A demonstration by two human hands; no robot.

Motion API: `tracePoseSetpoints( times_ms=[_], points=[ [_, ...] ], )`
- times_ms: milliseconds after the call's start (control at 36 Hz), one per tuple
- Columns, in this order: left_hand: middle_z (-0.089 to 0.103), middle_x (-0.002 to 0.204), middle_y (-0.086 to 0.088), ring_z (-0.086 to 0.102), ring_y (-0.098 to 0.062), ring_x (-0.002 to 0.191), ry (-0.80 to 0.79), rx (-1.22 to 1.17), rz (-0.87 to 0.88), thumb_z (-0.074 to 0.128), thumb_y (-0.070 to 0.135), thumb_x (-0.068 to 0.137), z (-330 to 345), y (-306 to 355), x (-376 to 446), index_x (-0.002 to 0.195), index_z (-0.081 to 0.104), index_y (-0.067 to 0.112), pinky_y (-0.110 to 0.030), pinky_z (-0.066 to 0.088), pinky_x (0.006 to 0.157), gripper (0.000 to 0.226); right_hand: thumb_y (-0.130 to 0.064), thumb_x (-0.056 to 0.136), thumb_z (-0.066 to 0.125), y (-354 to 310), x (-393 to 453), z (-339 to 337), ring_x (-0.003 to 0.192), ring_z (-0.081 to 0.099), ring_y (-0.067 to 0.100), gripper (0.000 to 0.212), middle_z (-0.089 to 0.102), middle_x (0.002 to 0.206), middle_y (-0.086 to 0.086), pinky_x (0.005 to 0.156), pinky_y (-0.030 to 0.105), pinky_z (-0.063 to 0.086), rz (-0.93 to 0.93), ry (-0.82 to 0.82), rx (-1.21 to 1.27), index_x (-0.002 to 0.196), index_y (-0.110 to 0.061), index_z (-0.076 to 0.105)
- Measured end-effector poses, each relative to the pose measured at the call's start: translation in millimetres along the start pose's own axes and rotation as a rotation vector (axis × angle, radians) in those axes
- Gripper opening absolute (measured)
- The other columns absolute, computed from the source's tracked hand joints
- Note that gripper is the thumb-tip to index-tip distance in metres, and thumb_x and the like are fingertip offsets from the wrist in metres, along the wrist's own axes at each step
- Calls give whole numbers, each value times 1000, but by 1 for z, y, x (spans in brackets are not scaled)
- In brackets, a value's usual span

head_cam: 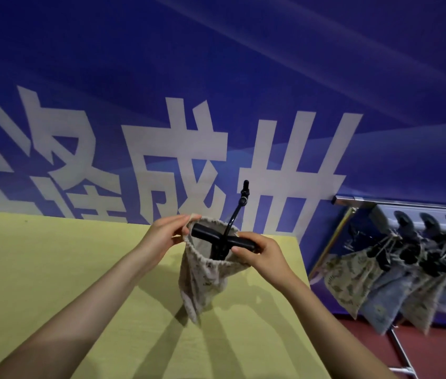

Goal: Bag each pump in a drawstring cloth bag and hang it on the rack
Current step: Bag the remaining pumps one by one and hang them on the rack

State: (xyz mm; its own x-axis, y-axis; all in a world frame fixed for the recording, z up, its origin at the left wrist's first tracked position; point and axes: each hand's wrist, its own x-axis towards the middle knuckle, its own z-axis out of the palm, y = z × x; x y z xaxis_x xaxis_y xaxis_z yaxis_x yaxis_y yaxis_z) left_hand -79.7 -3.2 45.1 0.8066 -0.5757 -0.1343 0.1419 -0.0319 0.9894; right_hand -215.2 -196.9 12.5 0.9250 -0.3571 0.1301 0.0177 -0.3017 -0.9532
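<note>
A beige patterned drawstring cloth bag (202, 283) hangs above the yellow-green table (52, 269), its mouth spread wide. A black pump (205, 231) stands inside it; its T-handle lies across the mouth and its thin hose rises above the rim. My left hand (163, 236) pinches the bag's left rim. My right hand (260, 255) grips the right rim together with the right end of the pump handle. The pump's body is hidden inside the cloth.
At the right, a metal rack (353, 199) carries several filled cloth bags (353, 285) hung in a row with black pump handles sticking out. A blue banner with large white characters (189, 149) covers the wall behind. Red floor shows under the rack.
</note>
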Motion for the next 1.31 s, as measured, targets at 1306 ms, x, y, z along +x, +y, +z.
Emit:
tracePoseSetpoints(
  times_ms=[1306],
  points=[
    [56, 82, 5, 53, 1, 69, -13, 341, 278, 52, 16, 97, 13, -26, -8, 131, 52, 33, -19, 46, 71, 38, -16, 94, 58, -47, 13, -1, 55, 45, 7, 20, 53, 60, -6, 58, 22, 40, 130, 171, 133, 79, -8, 68]
  ],
)
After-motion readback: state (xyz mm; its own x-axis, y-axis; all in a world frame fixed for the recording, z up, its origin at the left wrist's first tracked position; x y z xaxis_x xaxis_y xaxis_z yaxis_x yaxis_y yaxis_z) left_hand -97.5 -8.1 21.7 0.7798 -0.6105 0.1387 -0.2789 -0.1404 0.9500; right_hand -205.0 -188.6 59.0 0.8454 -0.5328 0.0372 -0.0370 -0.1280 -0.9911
